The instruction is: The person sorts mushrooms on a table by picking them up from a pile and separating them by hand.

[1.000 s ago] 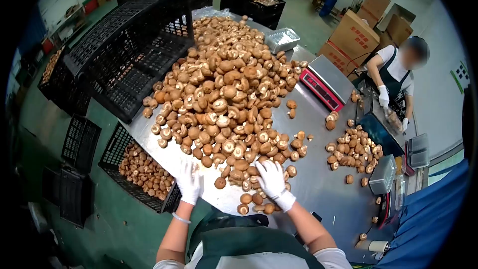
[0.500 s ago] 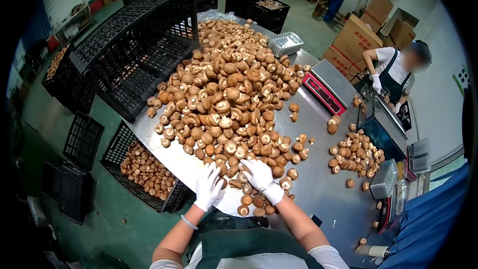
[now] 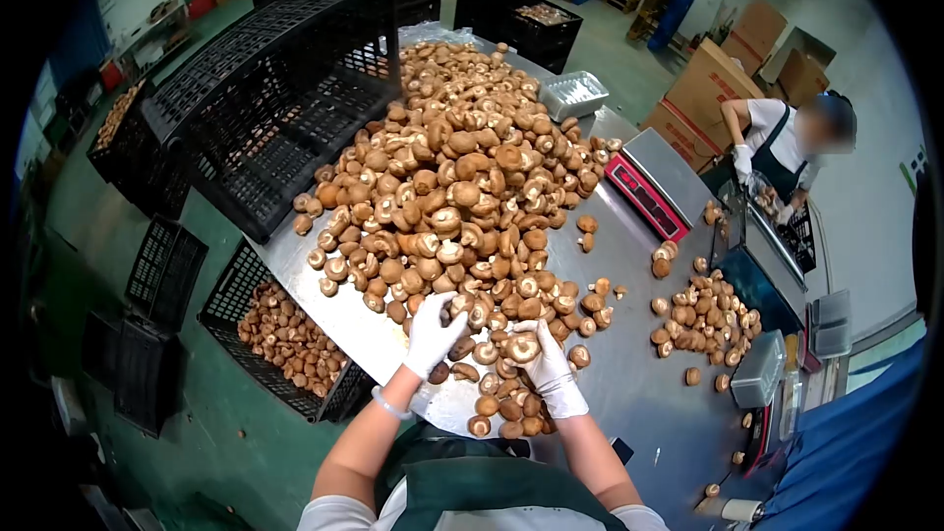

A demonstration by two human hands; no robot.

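A big heap of brown shiitake mushrooms (image 3: 462, 167) covers the middle of the metal table (image 3: 629, 334). My left hand (image 3: 433, 336), in a white glove, is at the heap's near edge, its fingers and thumb curled round a mushroom (image 3: 452, 311) that they partly hide. My right hand (image 3: 553, 372), gloved as well, grips a larger mushroom (image 3: 521, 347), whose pale underside shows. Between my hands and my apron lies a small group of loose mushrooms (image 3: 509, 403).
A black crate (image 3: 285, 108) lies tipped at the heap's left. Below the table edge stands another crate (image 3: 231, 305) holding mushrooms. To the right are a red scale (image 3: 644, 199), a smaller mushroom pile (image 3: 703, 320) and clear plastic trays (image 3: 759, 369). A co-worker (image 3: 782, 143) stands at the far right.
My left hand has moved right and up to the heap's edge and closed on a mushroom. My right hand has shifted right and down and now holds a mushroom.
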